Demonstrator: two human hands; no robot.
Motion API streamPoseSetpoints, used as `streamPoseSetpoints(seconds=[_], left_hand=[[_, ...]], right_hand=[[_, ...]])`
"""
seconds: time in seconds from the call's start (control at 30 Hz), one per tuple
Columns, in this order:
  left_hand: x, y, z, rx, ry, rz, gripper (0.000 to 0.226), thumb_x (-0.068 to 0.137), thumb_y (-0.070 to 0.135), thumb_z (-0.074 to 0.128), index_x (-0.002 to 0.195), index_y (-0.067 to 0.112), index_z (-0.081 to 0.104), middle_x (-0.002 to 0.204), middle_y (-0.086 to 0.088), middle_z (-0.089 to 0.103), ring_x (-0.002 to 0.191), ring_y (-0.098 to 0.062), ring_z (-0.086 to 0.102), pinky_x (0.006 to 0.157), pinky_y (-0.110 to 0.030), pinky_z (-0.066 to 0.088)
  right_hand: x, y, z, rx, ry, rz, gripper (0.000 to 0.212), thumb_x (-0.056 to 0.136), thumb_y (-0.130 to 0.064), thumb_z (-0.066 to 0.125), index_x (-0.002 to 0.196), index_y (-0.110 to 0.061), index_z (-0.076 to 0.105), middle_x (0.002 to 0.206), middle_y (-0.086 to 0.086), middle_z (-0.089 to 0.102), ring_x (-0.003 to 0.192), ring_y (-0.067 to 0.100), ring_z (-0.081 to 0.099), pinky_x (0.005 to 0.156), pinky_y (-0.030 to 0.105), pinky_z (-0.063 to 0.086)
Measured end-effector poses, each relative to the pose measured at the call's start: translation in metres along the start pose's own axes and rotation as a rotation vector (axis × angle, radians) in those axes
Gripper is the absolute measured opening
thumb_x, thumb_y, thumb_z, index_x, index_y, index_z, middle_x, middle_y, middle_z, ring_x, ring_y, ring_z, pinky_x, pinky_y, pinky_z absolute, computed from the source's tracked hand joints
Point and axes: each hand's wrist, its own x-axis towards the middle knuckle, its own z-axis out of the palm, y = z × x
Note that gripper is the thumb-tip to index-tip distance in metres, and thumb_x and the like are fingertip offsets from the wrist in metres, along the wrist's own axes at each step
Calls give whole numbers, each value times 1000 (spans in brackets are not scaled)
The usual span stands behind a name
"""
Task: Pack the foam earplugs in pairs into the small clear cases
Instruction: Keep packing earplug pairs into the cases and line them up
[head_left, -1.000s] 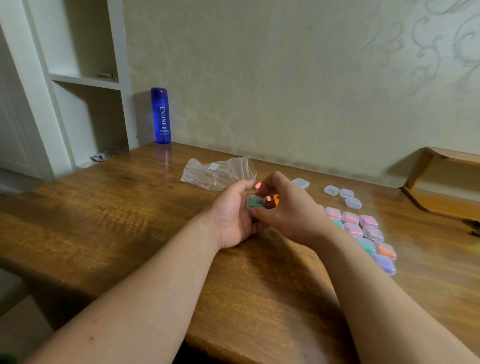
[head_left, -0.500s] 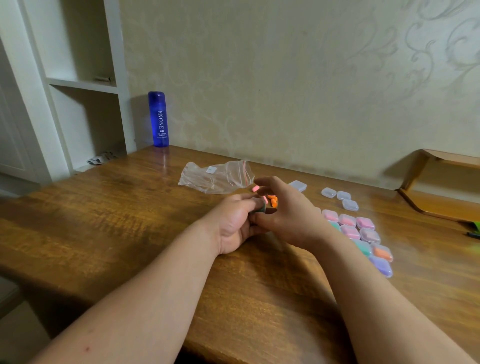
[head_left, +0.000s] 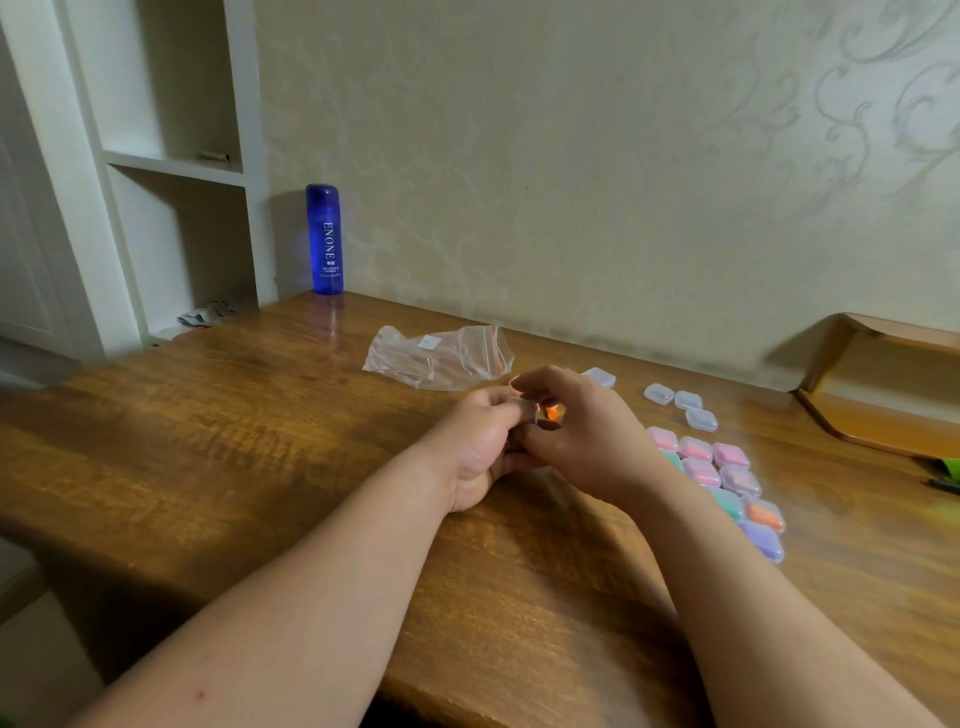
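My left hand (head_left: 480, 449) and my right hand (head_left: 582, 434) meet over the middle of the wooden table (head_left: 260, 441), both pinched on one small clear case (head_left: 524, 410) that is mostly hidden by my fingers. An orange earplug (head_left: 551, 413) shows behind my right fingers. To the right lie several filled cases (head_left: 727, 480) in rows, holding pink, green, orange and purple plugs. Behind them sit several empty clear cases (head_left: 688, 401), and one more clear case (head_left: 600, 376) lies just beyond my right hand.
A crumpled clear zip bag (head_left: 436, 356) lies behind my hands. A blue bottle (head_left: 324, 239) stands at the wall near a white shelf unit (head_left: 171, 171). A wooden shelf piece (head_left: 883, 395) lies at the far right, with a green object (head_left: 950, 467) at the frame edge.
The green-filled case that faced me a second ago has been turned between my fingers and is now mostly hidden. Both hands stayed at the same spot.
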Motion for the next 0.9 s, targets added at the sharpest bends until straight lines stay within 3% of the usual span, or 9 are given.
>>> streamPoseSetpoints(seconds=[0.13,0.23,0.3,0.4,0.5,0.6,0.8,0.9], left_hand=[[-3,7,2,22,-32,21,15,112,14,53,116,12,68,81,3,78,71,-12,74,75,-43,66],[-6,6,5,46,-39,24,26,111,18,58,137,13,56,99,-13,76,81,-25,77,91,-54,64],[-8,4,8,62,-40,15,35,112,19,57,145,17,46,111,-23,72,93,-33,75,95,-54,63],[-10,5,10,139,-34,31,30,113,21,54,143,16,48,120,-23,69,100,-32,75,91,-47,66],[-9,2,8,189,-13,66,38,113,21,54,149,9,49,114,-21,71,87,-23,77,78,-36,67],[-11,0,8,182,4,76,43,113,21,55,153,8,47,112,-22,71,80,-20,76,70,-30,64],[-12,2,11,195,1,48,34,112,23,56,143,9,57,112,-22,72,88,-24,75,75,-32,64],[-12,5,10,197,-3,47,27,112,24,57,134,10,63,113,-21,72,89,-24,75,77,-32,64]], right_hand=[[8,-7,-11,-34,-78,11,44,86,-32,72,129,-37,65,113,-18,70,106,7,64,91,38,58],[4,3,-30,-64,-92,31,41,89,-43,75,128,-36,66,109,-16,70,102,6,65,88,33,55],[-6,22,-48,-71,-30,116,41,92,-42,77,131,-34,67,108,-15,70,100,6,67,85,27,50],[-24,47,-73,-47,25,225,41,94,-37,78,133,-30,69,109,-17,71,99,-2,66,85,23,49],[-42,58,-83,-25,3,252,35,94,-34,79,128,-30,72,110,-19,73,100,-3,67,90,25,54],[-54,59,-88,-37,-110,244,27,91,-39,80,117,-39,73,110,-20,71,102,-3,66,91,29,57],[-62,44,-89,-178,-347,196,29,87,-46,81,113,-46,68,107,-24,62,99,-2,61,77,15,45],[-60,42,-92,-235,-409,202,28,86,-47,81,110,-48,67,109,-23,60,102,1,60,83,19,47]])
